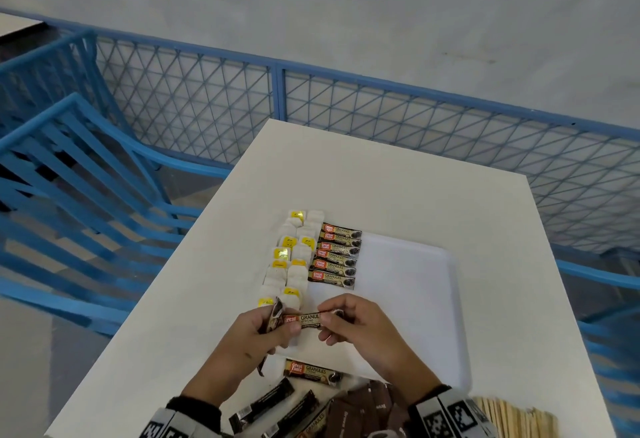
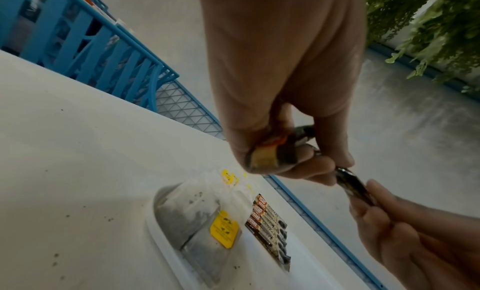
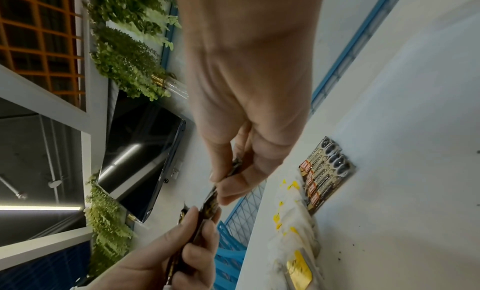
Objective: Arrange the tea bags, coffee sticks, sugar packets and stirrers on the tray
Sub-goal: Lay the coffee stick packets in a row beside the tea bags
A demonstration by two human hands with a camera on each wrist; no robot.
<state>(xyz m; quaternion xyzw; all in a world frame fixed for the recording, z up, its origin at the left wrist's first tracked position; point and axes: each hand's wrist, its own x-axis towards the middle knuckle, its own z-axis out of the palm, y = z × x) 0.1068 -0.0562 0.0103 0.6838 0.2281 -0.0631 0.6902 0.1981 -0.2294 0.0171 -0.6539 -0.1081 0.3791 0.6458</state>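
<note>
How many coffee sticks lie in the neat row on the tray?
5. They lie side by side at the tray's far left, beside the tea bags: first, second, third, fourth, fifth. None seems hidden.

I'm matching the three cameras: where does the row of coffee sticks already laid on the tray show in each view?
Head: row of coffee sticks, centre, right of the tea bags.
Left wrist: lower centre-right, beside the tea bags.
Right wrist: right of centre, above the tea bags.
Shared landmark: yellow tea-bag tags.
</note>
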